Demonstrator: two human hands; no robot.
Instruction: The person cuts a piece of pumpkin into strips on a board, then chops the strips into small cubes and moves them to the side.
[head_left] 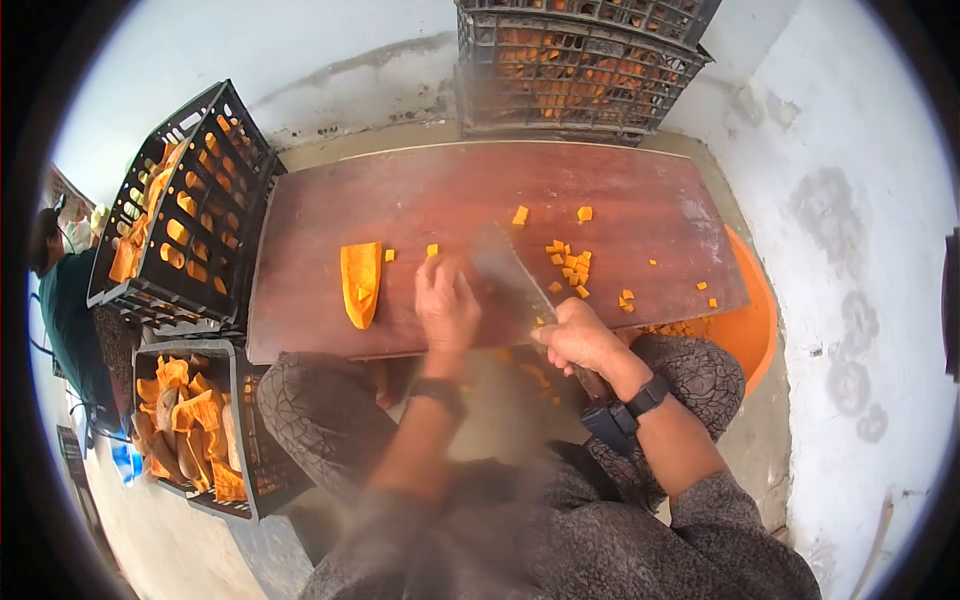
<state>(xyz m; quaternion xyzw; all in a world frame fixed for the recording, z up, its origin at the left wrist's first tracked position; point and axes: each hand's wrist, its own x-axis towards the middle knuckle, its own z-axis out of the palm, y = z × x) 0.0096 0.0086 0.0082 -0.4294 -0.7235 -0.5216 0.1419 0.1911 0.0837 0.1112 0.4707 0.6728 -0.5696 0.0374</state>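
Note:
My right hand [585,343] grips a broad-bladed knife [510,270] by its handle; the blade is blurred and slants up and left over the board. To its left, my left hand [446,308] rests at the near part of the reddish-brown board [340,200] with fingers curled down, hiding whatever may be under them. A long orange pumpkin piece [360,284] lies left of that hand, with a small cube [433,250] just above its fingers. Several pumpkin cubes [570,263] are scattered right of the blade.
An orange basin [760,310] with cut cubes sits below the board's right end. Black crates [185,205] of pumpkin pieces stand at left, with a grey crate [240,440] of pieces nearer. Stacked crates [585,75] stand behind. Another person [75,300] is at far left.

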